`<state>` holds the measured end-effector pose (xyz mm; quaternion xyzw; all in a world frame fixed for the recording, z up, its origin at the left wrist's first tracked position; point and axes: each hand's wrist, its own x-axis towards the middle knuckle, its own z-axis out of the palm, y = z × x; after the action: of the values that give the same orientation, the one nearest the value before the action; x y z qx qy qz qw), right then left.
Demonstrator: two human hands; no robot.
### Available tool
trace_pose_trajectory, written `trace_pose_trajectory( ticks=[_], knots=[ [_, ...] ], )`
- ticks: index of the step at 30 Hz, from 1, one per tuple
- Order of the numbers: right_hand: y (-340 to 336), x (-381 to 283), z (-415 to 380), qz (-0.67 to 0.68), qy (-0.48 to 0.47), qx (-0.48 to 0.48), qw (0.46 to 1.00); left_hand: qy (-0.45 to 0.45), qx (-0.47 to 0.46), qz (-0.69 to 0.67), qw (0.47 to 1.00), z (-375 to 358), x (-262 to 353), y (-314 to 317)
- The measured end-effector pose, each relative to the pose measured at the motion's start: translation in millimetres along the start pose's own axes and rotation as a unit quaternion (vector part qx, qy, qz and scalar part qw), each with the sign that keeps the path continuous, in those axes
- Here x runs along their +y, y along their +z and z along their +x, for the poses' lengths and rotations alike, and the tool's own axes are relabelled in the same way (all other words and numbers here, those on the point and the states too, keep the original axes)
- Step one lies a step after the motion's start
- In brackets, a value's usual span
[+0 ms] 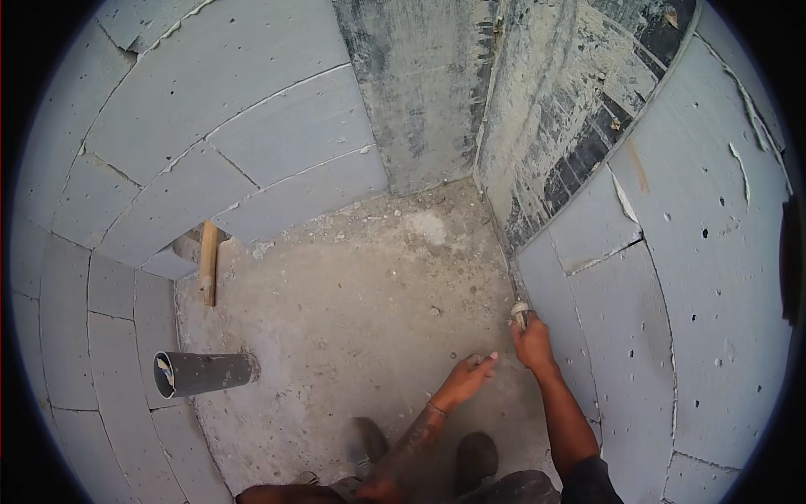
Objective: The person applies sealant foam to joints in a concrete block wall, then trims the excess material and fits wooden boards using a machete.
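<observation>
My right hand (532, 340) is closed round a small pale object (521, 312), partly hidden by the fingers, at the foot of the right block wall (625, 294). My left hand (467, 380) is to its left, above the concrete floor (336, 311), with its fingers partly bent and the fingertips near each other. Whether anything small lies between those fingertips cannot be made out. A thin band circles my left wrist.
A dark grey pipe (214, 372) sticks up from the floor at the left. Near it a wooden piece (208, 265) leans at a gap in the left block wall (227, 126). Stained panels (420, 92) form the far corner. My shoes (476, 458) show below.
</observation>
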<state>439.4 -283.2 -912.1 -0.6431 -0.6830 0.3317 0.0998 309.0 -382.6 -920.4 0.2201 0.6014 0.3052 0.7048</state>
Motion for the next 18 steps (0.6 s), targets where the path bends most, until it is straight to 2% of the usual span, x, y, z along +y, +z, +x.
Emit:
trace_pose_trajectory(
  ticks=[1, 2, 3, 4, 5, 6, 7, 8, 11, 13, 15, 16, 17, 18],
  knots=[
    [9, -13, -5, 0.032, 0.018, -0.034, 0.999, -0.004, -0.001, -0.001, 1.0, 9, 2, -1],
    [20, -26, -10, 0.066, 0.038, -0.066, 0.995, 0.032, 0.049, 0.002, 0.998, 22, 6, -6],
    [35, -35, -15, 0.075, 0.016, -0.074, 0.994, 0.072, 0.097, 0.005, 0.993, 32, 11, -10],
    [57, -42, -15, 0.084, -0.009, -0.081, 0.993, 0.073, 0.096, 0.007, 0.993, 31, 21, -14],
    [101, -38, -10, 0.121, -0.107, -0.023, 0.987, 0.027, 0.201, 0.105, 0.974, 19, 31, -23],
    [126, -46, -10, 0.144, -0.153, 0.008, 0.978, -0.022, 0.302, 0.202, 0.932, 9, 34, -35],
    [144, -62, -11, 0.163, -0.198, 0.038, 0.966, 0.003, 0.332, 0.169, 0.928, 5, 31, -57],
    [159, -77, -4, 0.201, -0.163, 0.011, 0.966, 0.031, 0.362, 0.134, 0.922, 4, 30, -82],
    [173, -144, 10, 0.316, -0.05, -0.084, 0.944, 0.069, 0.368, 0.15, 0.915, -3, 50, -131],
    [179, -166, 8, 0.386, 0.026, -0.151, 0.91, 0.075, 0.349, 0.092, 0.929, -13, 64, -142],
    [196, -143, -1, 0.435, 0.048, -0.08, 0.896, 0.08, 0.323, 0.072, 0.94, -16, 52, -136],
    [163, -137, -16, 0.368, 0.031, 0.001, 0.929, 0.092, 0.249, 0.052, 0.963, -17, 43, -124],
    [157, -109, -23, 0.359, 0.013, 0.046, 0.932, 0.1, 0.171, 0.03, 0.98, -17, 36, -110],
    [146, -78, -25, 0.348, -0.004, 0.091, 0.933, 0.101, 0.168, 0.026, 0.98, -17, 33, -95]
  ],
)
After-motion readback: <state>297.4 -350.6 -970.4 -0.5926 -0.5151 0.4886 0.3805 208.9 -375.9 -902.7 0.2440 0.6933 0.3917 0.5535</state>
